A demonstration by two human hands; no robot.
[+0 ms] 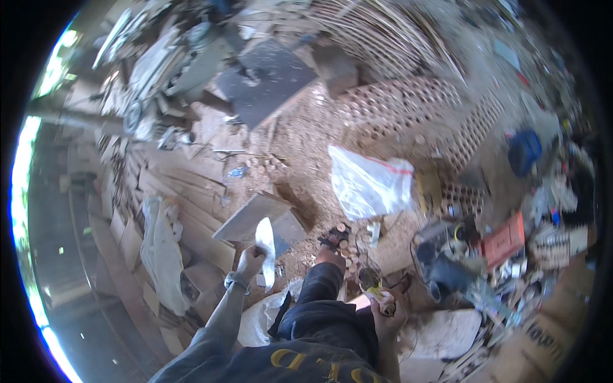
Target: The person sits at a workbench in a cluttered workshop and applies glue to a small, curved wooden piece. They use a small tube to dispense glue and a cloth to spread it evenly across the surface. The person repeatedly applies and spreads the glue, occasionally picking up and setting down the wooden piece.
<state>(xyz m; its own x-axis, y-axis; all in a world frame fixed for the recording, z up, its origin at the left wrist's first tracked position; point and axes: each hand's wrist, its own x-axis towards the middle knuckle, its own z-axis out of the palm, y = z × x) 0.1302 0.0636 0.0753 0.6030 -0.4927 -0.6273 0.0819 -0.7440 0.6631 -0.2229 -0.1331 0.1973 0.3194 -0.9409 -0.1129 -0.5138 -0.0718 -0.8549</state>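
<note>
My left hand (pixel 251 260) is closed on the lower edge of a thin, pale, long oval piece (pixel 265 239), held upright beside my leg. On the right, my right hand (pixel 385 306) is closed around a small object with a dark rounded end and a yellow-green part (pixel 370 281); its kind is too blurred to make out. Between my hands, my dark-clothed leg (pixel 321 281) stretches forward. Small round wooden discs (pixel 345 244) lie scattered on the ground beside my foot.
A clear plastic bag (pixel 370 185) lies ahead. Boards perforated with round holes (pixel 402 102) lie behind it. Scrap boards (pixel 191 191) are heaped left, near a tilted panel (pixel 254 216). Right are a dark machine (pixel 447 255), an orange box (pixel 502 240) and a blue container (pixel 525 152).
</note>
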